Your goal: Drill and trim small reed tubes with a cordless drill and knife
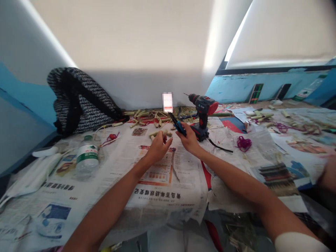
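My right hand point(189, 140) is wrapped around a slim blue-and-black handled tool point(179, 126), whose dark end points up and away; its exact kind is unclear. To its left, my left hand point(159, 146) hovers low above the newspaper with curled fingers, thumb and forefinger close together. Anything in that pinch is too small to make out. Just behind the left hand lie short pale plant stalks point(153, 134). A black-and-red cordless drill point(203, 108) stands upright on its battery beyond my right hand, its bit pointing left.
Newspaper point(118, 190) covers the table. A water bottle point(87, 157) and a white mask point(39, 171) are at left, near a patterned black-and-white bag point(81, 98). Purple string point(244, 143) lies at right. Another person's blurred hand point(329, 175) shows at the right edge.
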`<action>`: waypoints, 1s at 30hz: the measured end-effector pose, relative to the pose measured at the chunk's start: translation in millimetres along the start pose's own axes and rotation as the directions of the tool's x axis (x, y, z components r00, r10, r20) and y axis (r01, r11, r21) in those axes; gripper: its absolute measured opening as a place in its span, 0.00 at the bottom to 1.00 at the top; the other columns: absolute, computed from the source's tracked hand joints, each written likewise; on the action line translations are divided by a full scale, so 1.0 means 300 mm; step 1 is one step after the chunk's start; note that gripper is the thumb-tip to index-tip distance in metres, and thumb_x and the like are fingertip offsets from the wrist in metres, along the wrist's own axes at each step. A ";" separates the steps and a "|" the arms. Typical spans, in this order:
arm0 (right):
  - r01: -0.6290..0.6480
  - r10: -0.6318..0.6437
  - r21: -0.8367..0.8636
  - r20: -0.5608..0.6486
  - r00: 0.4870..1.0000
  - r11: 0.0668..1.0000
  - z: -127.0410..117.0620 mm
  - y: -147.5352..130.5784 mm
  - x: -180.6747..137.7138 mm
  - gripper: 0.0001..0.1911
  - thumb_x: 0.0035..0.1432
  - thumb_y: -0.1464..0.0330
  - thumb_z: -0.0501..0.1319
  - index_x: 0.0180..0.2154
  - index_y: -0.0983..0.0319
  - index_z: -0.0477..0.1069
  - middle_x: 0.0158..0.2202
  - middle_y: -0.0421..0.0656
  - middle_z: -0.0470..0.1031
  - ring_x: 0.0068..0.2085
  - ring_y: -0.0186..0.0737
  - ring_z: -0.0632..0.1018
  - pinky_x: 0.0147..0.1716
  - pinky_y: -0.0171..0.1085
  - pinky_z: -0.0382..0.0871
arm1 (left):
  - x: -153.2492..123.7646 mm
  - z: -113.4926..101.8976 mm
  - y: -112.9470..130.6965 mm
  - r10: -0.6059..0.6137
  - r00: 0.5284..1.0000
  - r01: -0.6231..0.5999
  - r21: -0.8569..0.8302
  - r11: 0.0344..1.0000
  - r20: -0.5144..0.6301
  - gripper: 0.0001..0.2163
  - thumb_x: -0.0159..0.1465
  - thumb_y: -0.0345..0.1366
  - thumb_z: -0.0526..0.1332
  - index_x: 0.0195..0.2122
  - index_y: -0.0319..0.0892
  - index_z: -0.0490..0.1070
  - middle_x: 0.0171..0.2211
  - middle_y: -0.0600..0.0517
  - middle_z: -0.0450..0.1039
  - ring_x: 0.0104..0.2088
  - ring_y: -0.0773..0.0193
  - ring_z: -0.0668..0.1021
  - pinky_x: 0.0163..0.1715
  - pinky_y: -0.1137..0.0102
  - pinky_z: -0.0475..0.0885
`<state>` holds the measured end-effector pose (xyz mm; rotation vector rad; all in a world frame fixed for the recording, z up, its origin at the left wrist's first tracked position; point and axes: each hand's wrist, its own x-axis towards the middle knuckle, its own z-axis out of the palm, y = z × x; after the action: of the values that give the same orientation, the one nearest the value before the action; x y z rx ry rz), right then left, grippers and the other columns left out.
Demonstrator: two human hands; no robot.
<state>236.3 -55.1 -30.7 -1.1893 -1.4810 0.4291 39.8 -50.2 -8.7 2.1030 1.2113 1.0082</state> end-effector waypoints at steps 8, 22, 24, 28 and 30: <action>-0.061 0.072 -0.102 0.104 0.992 0.993 0.017 -0.002 -0.023 0.30 0.74 0.59 0.55 0.72 0.60 0.65 0.68 0.52 0.75 0.63 0.50 0.79 0.66 0.50 0.70 | -0.006 -0.012 -0.001 -0.024 1.000 0.023 -0.067 0.997 -0.009 0.13 0.68 0.46 0.64 0.36 0.47 0.61 0.30 0.54 0.70 0.31 0.61 0.74 0.34 0.65 0.67; -0.075 0.086 -0.123 0.087 0.992 0.990 0.003 -0.012 -0.008 0.31 0.72 0.68 0.55 0.73 0.61 0.64 0.66 0.53 0.77 0.62 0.48 0.80 0.66 0.48 0.71 | 0.002 -0.010 -0.028 -0.097 0.995 0.098 -0.034 0.995 0.028 0.14 0.67 0.46 0.65 0.36 0.47 0.61 0.29 0.55 0.70 0.30 0.62 0.74 0.32 0.65 0.67; -0.062 0.071 -0.115 0.077 0.994 0.991 0.006 -0.011 -0.009 0.31 0.71 0.67 0.55 0.73 0.60 0.64 0.69 0.51 0.75 0.65 0.49 0.78 0.68 0.49 0.70 | 0.001 -0.015 -0.018 -0.101 0.995 0.102 -0.046 0.994 0.022 0.13 0.67 0.44 0.66 0.36 0.47 0.61 0.30 0.55 0.70 0.30 0.62 0.74 0.33 0.66 0.67; -0.041 0.049 -0.119 0.061 0.997 0.992 0.013 -0.018 -0.014 0.33 0.70 0.65 0.57 0.73 0.62 0.62 0.70 0.53 0.73 0.69 0.52 0.75 0.70 0.53 0.68 | 0.002 -0.029 0.007 -0.164 0.985 0.169 -0.096 0.981 0.050 0.13 0.68 0.43 0.66 0.35 0.47 0.61 0.28 0.56 0.69 0.27 0.64 0.73 0.30 0.67 0.67; -0.009 0.018 -0.120 0.067 0.998 0.993 0.016 -0.022 -0.020 0.35 0.68 0.63 0.60 0.73 0.64 0.62 0.70 0.55 0.72 0.69 0.54 0.75 0.70 0.54 0.67 | 0.003 -0.033 0.011 -0.197 0.978 0.205 -0.135 0.969 0.072 0.14 0.68 0.44 0.66 0.35 0.47 0.61 0.28 0.56 0.69 0.26 0.65 0.73 0.29 0.67 0.67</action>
<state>228.3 -61.3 -30.2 -1.2907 -1.5765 0.3982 33.9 -50.3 -0.3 1.8458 1.2568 0.9078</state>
